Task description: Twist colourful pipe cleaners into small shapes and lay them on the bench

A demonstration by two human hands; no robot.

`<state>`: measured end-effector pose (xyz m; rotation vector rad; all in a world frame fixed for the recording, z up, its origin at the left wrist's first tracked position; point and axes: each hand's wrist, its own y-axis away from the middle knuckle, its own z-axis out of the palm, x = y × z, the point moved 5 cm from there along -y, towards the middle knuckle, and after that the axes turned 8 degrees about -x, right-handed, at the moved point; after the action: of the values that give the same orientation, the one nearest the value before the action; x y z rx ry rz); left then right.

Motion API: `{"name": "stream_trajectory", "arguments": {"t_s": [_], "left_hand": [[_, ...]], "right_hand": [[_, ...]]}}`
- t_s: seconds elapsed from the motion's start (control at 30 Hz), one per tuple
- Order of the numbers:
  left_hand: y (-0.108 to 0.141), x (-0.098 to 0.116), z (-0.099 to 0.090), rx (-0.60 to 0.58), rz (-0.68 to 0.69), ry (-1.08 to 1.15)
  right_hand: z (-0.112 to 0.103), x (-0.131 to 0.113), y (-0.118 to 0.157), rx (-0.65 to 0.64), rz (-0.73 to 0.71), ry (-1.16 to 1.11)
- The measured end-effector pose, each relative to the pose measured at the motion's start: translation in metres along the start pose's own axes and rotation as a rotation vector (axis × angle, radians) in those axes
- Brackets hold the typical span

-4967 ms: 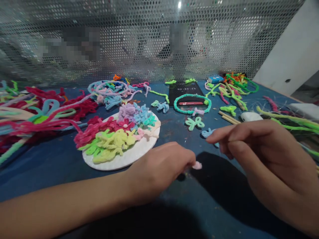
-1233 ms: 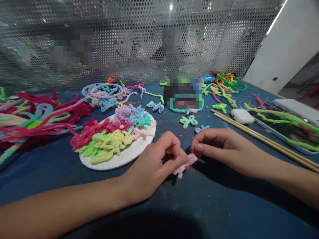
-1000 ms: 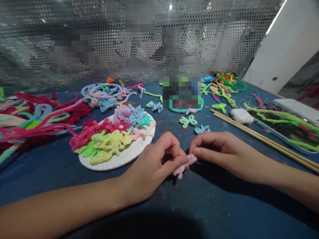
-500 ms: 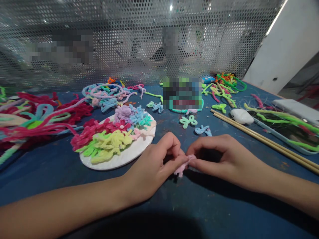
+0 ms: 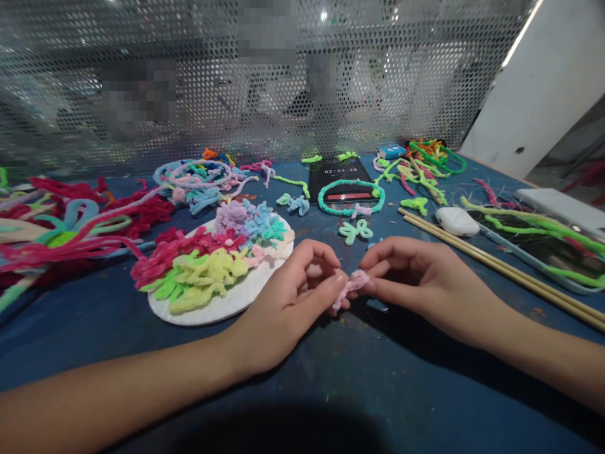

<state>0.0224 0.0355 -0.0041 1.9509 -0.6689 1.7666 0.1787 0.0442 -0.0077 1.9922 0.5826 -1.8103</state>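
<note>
Between my hands is a small twisted piece of pale pink pipe cleaner [image 5: 353,282]. My left hand [image 5: 302,302] pinches its left part between thumb and fingers. With thumb and fingertips, my right hand [image 5: 420,277] grips the right end. Fingers cover part of its shape. Beyond them lies a pale green looped pipe-cleaner piece [image 5: 355,232], and a blue one is mostly hidden behind my right hand. Left of my hands stands a white plate [image 5: 222,309] heaped with pipe-cleaner flowers [image 5: 212,265] in pink, yellow, green, purple and blue.
A teal ring [image 5: 378,200] lies over a phone [image 5: 343,169] showing a timer. Two wooden sticks [image 5: 496,261], a white case [image 5: 457,221] and a tray [image 5: 562,271] are at right. Pink pipe cleaners [image 5: 118,208] pile at left. Perforated metal [image 5: 265,113] closes the back.
Both hands have risen slightly with the pink pipe cleaner, which now sits more between the fingertips. My right hand now covers most of the blue piece.
</note>
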Motion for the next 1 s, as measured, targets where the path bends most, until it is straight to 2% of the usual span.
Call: {"name": "stream_trajectory", "arguments": {"t_s": [0.2,0.47,0.6,0.7,0.83,1.0], "left_hand": [[-0.002,-0.005,0.0,0.025,-0.013,0.055],[-0.004,0.0,-0.002,0.052,0.045,0.037],[-0.003,0.001,-0.003,0.067,0.083,0.004],[0.0,0.002,-0.004,0.099,0.131,-0.054],[0.004,0.004,-0.008,0.145,0.193,-0.196],[0.007,0.012,-0.012,0.21,0.327,-0.385]], "right_hand": [[-0.002,-0.002,0.001,0.033,-0.005,0.059],[-0.001,-0.013,0.003,0.015,-0.111,0.227],[0.0,-0.013,0.004,-0.025,-0.122,0.132],[-0.001,-0.014,0.005,-0.006,-0.133,0.078],[-0.001,-0.017,0.006,0.015,-0.14,0.125],[0.0,-0.014,0.007,0.044,-0.121,0.071]]}}
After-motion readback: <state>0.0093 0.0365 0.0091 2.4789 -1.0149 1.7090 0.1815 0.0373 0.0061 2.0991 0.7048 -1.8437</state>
